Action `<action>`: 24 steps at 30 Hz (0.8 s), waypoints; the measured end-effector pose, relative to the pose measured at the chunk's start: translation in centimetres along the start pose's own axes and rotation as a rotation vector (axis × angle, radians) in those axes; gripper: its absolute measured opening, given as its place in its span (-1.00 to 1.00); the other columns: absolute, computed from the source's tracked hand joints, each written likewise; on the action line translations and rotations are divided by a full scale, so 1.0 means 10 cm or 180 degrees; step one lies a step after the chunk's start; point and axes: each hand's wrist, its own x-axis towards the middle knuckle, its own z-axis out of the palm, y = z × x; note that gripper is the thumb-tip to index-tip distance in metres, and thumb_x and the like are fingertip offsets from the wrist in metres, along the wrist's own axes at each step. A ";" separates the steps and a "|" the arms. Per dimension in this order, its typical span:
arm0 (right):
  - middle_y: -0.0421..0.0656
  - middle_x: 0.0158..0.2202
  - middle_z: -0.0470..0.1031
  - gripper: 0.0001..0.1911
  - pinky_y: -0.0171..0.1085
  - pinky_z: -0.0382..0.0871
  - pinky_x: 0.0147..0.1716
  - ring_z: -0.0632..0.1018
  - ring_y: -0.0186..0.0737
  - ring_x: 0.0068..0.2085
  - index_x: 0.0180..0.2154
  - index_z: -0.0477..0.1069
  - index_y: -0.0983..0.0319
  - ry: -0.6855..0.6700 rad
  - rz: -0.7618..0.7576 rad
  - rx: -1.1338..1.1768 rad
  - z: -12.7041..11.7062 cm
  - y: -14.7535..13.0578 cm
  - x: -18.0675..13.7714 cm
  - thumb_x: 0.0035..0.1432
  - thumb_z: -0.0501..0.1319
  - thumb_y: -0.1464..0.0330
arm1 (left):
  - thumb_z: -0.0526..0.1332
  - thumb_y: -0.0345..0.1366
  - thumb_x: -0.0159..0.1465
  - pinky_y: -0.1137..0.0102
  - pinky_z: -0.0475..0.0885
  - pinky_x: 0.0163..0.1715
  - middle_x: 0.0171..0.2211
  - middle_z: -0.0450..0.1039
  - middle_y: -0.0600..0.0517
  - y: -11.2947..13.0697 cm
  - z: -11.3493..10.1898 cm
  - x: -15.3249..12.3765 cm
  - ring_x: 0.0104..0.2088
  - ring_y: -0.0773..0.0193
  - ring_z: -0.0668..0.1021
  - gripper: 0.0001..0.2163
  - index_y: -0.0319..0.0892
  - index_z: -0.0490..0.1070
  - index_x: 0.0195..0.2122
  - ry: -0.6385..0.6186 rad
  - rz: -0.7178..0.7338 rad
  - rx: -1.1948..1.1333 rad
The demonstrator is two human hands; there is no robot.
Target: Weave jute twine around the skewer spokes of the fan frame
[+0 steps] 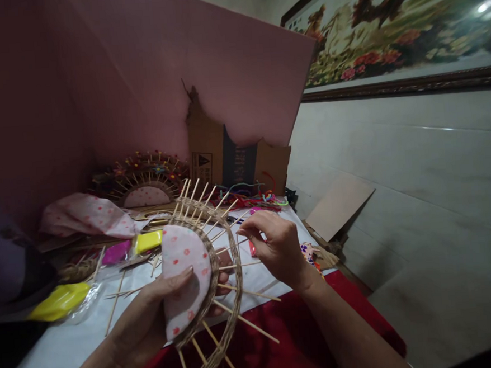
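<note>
The left hand (151, 305) is partly hidden behind the spotted half-disc (191, 246); at the right hand (275, 243), contact between the fingertips and the thin sticks (255, 328) is too small to resolve; the woven outer band (235, 246) is cut off by the lower edge, as are the forearms (339, 317); the framed picture (380, 37) is cropped above and at right; lettering on the cardboard (208, 136) is illegible; the form at far left (2, 251) is cropped and indistinct

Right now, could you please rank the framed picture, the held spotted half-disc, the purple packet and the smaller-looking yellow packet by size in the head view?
1. Framed picture
2. Spotted half-disc
3. Purple packet and smaller-looking yellow packet: too alike to rank.
</note>
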 end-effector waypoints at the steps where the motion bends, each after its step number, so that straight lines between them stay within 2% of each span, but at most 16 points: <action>1: -0.18 -0.45 0.44 -0.90 -0.29 0.23 -0.35 0.41 -0.27 -0.36 -0.44 0.38 0.21 0.0018 0.0053 0.0058 -0.01 0.01 0.00 0.10 0.14 0.37 | 0.11 -0.41 0.17 0.05 0.39 -0.18 -0.28 0.54 -0.22 0.00 -0.01 0.01 -0.26 -0.01 0.55 -0.78 -0.37 0.48 -0.23 -0.0004 0.0040 0.0077; 4: -0.19 -0.46 0.45 -0.90 -0.30 0.24 -0.37 0.42 -0.30 -0.39 -0.47 0.38 0.21 -0.0079 0.0266 0.0387 -0.04 0.07 0.03 0.06 0.19 0.35 | 0.11 -0.43 0.16 0.11 0.43 -0.22 -0.26 0.53 -0.22 -0.01 -0.03 0.01 -0.26 -0.01 0.55 -0.77 -0.36 0.47 -0.21 0.0040 0.0142 0.0337; 8: -0.23 -0.52 0.45 -0.90 -0.34 0.24 -0.43 0.40 -0.36 -0.47 -0.52 0.42 0.23 -0.0579 0.0599 0.1049 -0.07 0.19 0.09 -0.01 0.24 0.36 | 0.11 -0.45 0.15 0.18 0.46 -0.27 -0.18 0.50 -0.21 -0.01 -0.06 0.02 -0.19 -0.06 0.52 -0.78 -0.34 0.47 -0.21 -0.0082 0.0169 0.0464; 12: -0.24 -0.55 0.42 -0.87 -0.34 0.26 -0.45 0.38 -0.38 -0.49 -0.53 0.42 0.27 -0.0896 0.1081 0.2118 -0.05 0.29 0.11 -0.09 0.28 0.33 | 0.09 -0.45 0.16 0.27 0.49 -0.34 -0.24 0.52 -0.23 0.00 -0.08 0.02 -0.25 -0.01 0.55 -0.77 -0.39 0.45 -0.20 -0.0250 -0.0013 0.0277; 16: -0.26 -0.56 0.38 -0.80 -0.36 0.28 -0.46 0.38 -0.41 -0.51 -0.53 0.40 0.28 -0.0983 0.1573 0.3302 0.04 0.37 0.06 -0.14 0.32 0.27 | 0.09 -0.46 0.15 0.28 0.49 -0.36 -0.25 0.51 -0.25 0.02 -0.08 0.02 -0.26 0.02 0.56 -0.76 -0.42 0.43 -0.18 -0.0226 -0.0204 0.0058; 24: -0.25 -0.59 0.32 -0.68 -0.37 0.23 -0.50 0.33 -0.40 -0.52 -0.59 0.30 0.27 -0.1013 0.1914 0.4198 0.20 0.45 -0.07 -0.16 0.33 0.19 | 0.07 -0.45 0.18 0.30 0.51 -0.44 -0.28 0.51 -0.31 0.03 -0.10 0.07 -0.32 0.03 0.57 -0.76 -0.51 0.41 -0.21 -0.0029 -0.0297 -0.0079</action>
